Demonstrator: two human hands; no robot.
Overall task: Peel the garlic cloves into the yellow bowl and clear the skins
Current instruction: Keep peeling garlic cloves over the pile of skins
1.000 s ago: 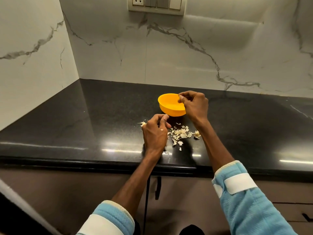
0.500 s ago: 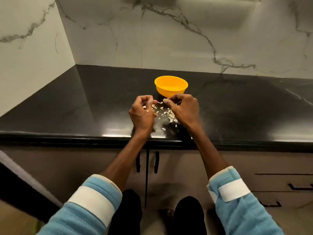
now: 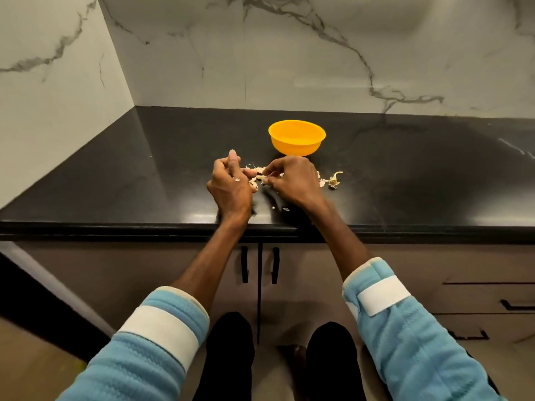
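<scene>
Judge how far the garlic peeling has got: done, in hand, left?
Done: loose skins lie on the countertop, so peeling has begun; contents of the yellow bowl are unclear. In hand: left hand and right hand pinch a garlic clove. Left: clearing skins.

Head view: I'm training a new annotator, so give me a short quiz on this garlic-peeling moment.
1. True or false: the yellow bowl stands on the black countertop, beyond both hands.
2. What do the left hand and the right hand hold between them? A) a knife B) a garlic clove C) the bowl's rim
3. Fill in: loose garlic skins lie on the countertop to the ___ of the right hand.

Key: 1 true; 2 B; 3 right.
</scene>
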